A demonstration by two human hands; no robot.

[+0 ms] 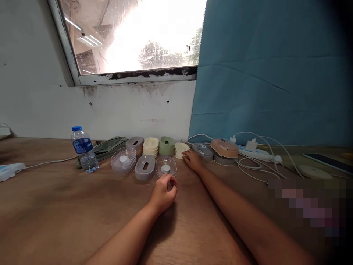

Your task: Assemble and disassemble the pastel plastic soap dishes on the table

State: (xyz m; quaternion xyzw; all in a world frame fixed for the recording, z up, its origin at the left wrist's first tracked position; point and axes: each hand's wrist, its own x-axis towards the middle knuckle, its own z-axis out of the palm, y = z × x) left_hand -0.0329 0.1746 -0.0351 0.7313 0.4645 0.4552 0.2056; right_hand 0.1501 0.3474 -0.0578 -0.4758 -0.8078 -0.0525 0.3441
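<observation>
My right hand (193, 162) reaches forward, its fingertips gripping the right edge of a cream lid (181, 147) on a small stack. Closer to me, my left hand (164, 191) is loosely curled, with nothing visible in it. Just beyond its knuckles lies a clear plastic tray (166, 163) with a white round spot in it. To the left of that tray is a grey lid with an oval slot (145, 166). A stack of clear trays (123, 159) stands further left. Behind them are another grey slotted piece (135, 142), stacked cream pieces (150, 144) and green pieces (167, 144).
A water bottle (84, 149) and a grey-green cloth pouch (110, 148) stand at left. On the right are a grey box (203, 151), a brown-topped box (224, 148), a power strip (259, 152) with loose cables, and a phone (328, 163). The wall closes off the back.
</observation>
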